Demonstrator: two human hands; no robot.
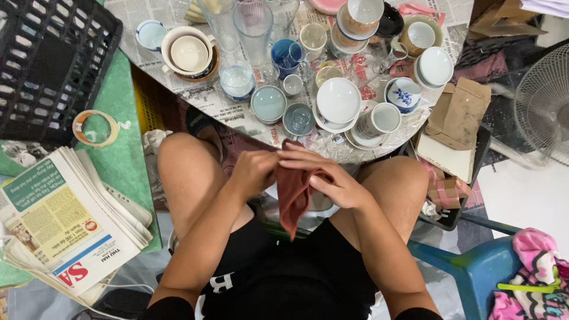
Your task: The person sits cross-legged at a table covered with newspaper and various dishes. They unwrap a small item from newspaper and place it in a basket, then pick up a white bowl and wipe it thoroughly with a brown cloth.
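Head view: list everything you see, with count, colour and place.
Cups and bowls: many, white, blue and tan, on the table.
Glasses: a few, clear, table's far side.
Table: one, covered in newsprint, ahead.
Newspapers: one stack, lower left.
Tape roll: one, tan, on green mat.
Crate: one, black, upper left.
Fan: one, white, right edge.
Cloth: one, reddish-brown, in both hands.
Left hand, right hand: above the lap.
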